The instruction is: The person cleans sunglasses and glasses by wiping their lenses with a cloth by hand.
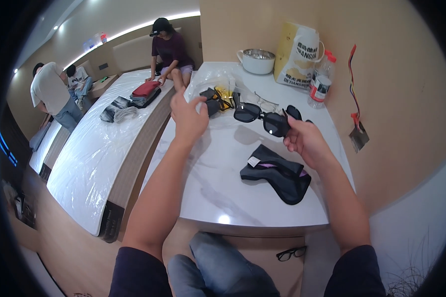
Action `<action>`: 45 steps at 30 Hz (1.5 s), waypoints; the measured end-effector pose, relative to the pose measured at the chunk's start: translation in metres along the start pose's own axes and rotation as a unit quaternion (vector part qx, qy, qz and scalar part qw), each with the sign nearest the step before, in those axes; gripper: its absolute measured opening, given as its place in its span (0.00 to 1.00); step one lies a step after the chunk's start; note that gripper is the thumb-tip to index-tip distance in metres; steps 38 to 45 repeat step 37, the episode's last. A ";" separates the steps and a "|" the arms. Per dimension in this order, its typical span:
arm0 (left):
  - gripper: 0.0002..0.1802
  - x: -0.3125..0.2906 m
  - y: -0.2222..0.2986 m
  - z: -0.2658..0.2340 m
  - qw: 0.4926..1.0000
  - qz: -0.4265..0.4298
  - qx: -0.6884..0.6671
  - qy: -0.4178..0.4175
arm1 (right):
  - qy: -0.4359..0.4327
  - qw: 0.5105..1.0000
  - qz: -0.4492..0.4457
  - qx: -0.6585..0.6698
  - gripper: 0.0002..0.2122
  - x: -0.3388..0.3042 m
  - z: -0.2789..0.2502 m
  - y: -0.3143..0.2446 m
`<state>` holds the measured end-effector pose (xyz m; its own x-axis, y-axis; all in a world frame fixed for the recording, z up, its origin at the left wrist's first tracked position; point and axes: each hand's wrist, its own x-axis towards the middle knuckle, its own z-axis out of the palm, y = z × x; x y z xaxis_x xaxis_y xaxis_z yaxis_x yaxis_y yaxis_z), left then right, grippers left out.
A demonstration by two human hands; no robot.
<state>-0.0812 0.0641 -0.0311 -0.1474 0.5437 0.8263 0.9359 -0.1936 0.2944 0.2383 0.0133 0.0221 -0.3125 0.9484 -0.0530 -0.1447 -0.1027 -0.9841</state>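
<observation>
My right hand [306, 142] holds a pair of black sunglasses [262, 118] by one temple, lifted above the white desk [223, 188]. My left hand [187, 116] is raised over the desk's far left part, its fingers pinched on the edge of a clear plastic bag [213, 79] that holds more glasses, some dark and one yellow [224, 95]. A dark fabric pouch with a purple lining [277, 174] lies on the desk below the sunglasses.
A white pot [256, 61], a yellow-and-white bag [297, 57] and a plastic bottle [321, 81] stand at the desk's back. Black-framed glasses [291, 253] lie on the floor. Left is a plastic-covered bed [89, 163] with folded clothes [144, 93]; three people are beyond it.
</observation>
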 end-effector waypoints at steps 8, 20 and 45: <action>0.14 -0.001 0.016 -0.005 0.944 -0.116 -0.269 -0.149 | 0.016 0.998 0.051 -0.013 0.17 -0.001 0.006 0.006; 0.12 0.004 0.023 -0.009 0.809 -0.127 -0.508 -0.267 | 0.022 0.999 0.032 0.035 0.13 0.013 -0.004 0.018; 0.12 0.004 0.017 -0.006 0.970 -0.129 -0.199 -0.058 | 0.027 0.967 -0.045 -0.248 0.35 0.029 -0.026 -0.003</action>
